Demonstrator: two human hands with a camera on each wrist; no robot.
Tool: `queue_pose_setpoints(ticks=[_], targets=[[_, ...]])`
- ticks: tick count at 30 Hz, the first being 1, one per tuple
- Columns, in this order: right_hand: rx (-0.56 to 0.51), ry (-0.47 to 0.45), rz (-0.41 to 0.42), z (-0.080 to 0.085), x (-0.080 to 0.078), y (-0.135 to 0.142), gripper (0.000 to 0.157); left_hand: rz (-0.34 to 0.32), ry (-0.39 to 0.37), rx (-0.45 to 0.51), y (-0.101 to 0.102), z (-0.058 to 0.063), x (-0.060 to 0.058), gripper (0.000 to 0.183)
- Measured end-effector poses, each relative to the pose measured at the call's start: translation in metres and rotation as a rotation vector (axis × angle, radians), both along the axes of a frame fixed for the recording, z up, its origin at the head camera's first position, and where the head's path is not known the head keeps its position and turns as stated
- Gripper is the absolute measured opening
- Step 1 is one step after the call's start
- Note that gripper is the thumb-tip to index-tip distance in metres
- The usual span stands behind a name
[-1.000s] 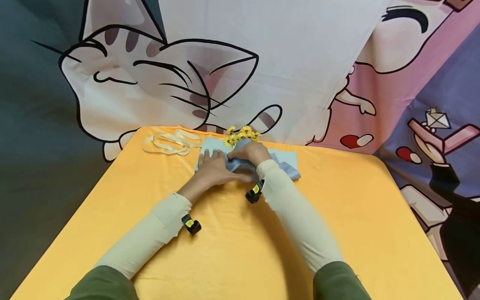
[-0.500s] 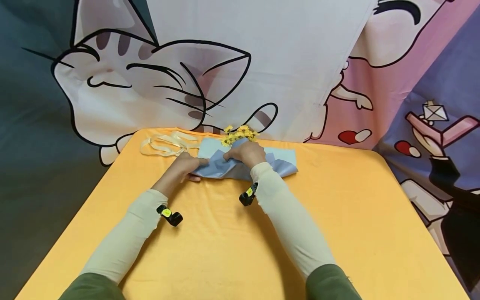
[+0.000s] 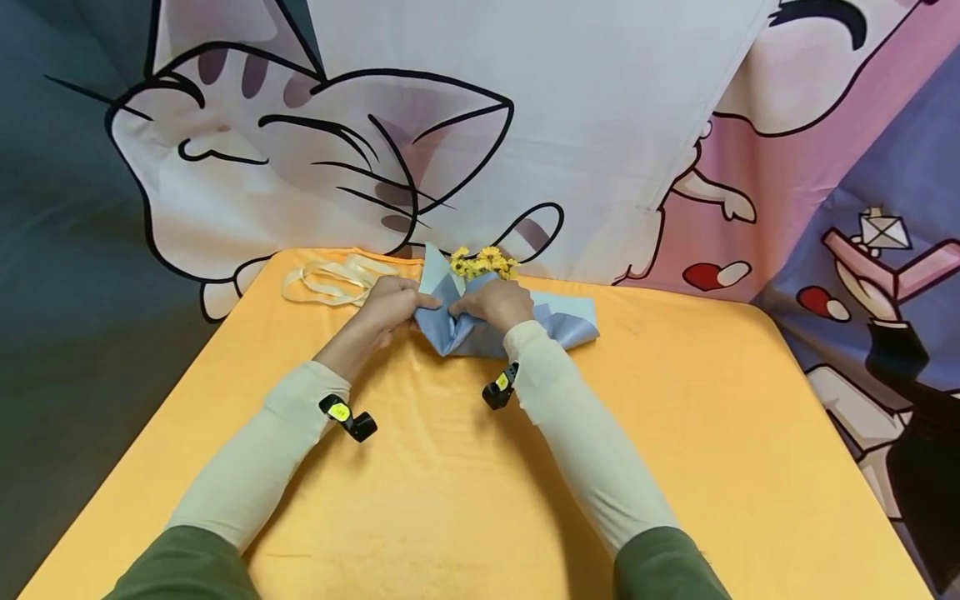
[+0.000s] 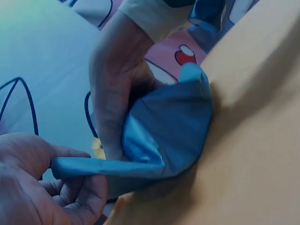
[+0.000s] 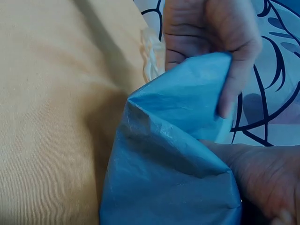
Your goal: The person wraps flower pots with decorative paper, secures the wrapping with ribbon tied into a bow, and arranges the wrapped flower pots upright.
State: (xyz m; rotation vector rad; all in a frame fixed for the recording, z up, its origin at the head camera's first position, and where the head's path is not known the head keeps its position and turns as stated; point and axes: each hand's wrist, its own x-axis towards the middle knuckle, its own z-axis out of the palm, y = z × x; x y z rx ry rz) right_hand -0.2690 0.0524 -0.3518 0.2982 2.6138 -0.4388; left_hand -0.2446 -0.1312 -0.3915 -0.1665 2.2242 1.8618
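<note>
Blue wrapping paper [image 3: 480,340] with a paler inner side lies folded at the far side of the table. Yellow flowers [image 3: 483,262] poke out above it. My left hand [image 3: 388,308] pinches the paper's left edge between thumb and fingers, lifting that side upright; the left wrist view shows the folded edge [image 4: 108,168] between them. My right hand [image 3: 498,304] holds the gathered paper just below the flowers, its thumb pressing on a fold. In the right wrist view the raised flap [image 5: 187,89] stands between both hands. The flower stems are hidden in the paper.
A loose cream ribbon [image 3: 326,282] lies in loops at the table's back left, close to my left hand. The yellow tablecloth [image 3: 450,483] spreads toward me. A cartoon-printed cloth [image 3: 600,125] hangs right behind the table's back edge.
My left hand has moved off the middle of the paper to its left edge, gripped it and raised it inward. The right hand has stayed on the gathered paper below the flowers.
</note>
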Motion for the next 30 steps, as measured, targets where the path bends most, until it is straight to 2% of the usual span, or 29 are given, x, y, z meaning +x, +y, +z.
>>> queue_pose_setpoints(ticks=[3, 5, 6, 9, 12, 13, 14, 16, 17, 21, 24, 28, 30], targets=[[-0.007, 0.010, 0.001, -0.002, -0.001, 0.001, 0.094, -0.019, 0.047, -0.031, 0.004, 0.002, -0.001, 0.051], [-0.014, 0.021, 0.002, -0.005, -0.001, 0.001, 0.093, -0.030, 0.031, 0.022, 0.005, -0.002, -0.002, 0.042], [-0.013, 0.039, 0.004, -0.018, -0.012, 0.003, 0.098, -0.029, 0.009, 0.081, 0.005, -0.005, -0.003, 0.039], [0.004, 0.055, 0.013, -0.021, -0.012, 0.003, 0.099, 0.015, -0.090, 0.341, 0.005, -0.020, -0.007, 0.038], [0.036, 0.028, 0.028, -0.018, -0.012, 0.005, 0.106, 0.131, -0.196, 0.652, 0.008, -0.037, -0.011, 0.046], [0.044, 0.002, 0.033, -0.005, -0.002, 0.004, 0.103, 0.159, -0.220, 0.743, 0.010, -0.042, -0.012, 0.047], [0.048, -0.015, 0.040, -0.004, -0.003, 0.005, 0.105, 0.179, -0.236, 0.819, 0.013, -0.046, -0.012, 0.051], [0.053, -0.041, 0.050, -0.006, -0.006, 0.007, 0.111, 0.184, -0.258, 0.945, 0.016, -0.051, -0.010, 0.063], [0.056, -0.045, 0.054, -0.007, -0.006, 0.008, 0.114, 0.165, -0.264, 0.989, 0.017, -0.052, -0.009, 0.071], [0.071, -0.015, 0.041, -0.048, -0.038, 0.014, 0.129, 0.107, -0.266, 1.072, 0.021, -0.048, -0.002, 0.092], [0.086, 0.006, 0.029, -0.082, -0.066, 0.020, 0.131, 0.075, -0.279, 1.103, 0.025, -0.044, 0.002, 0.098], [0.074, 0.013, 0.049, -0.068, -0.053, 0.020, 0.123, 0.066, -0.270, 1.147, 0.029, -0.044, 0.007, 0.100], [0.062, 0.020, 0.055, -0.062, -0.048, 0.020, 0.118, 0.086, -0.264, 1.158, 0.030, -0.045, 0.008, 0.096]])
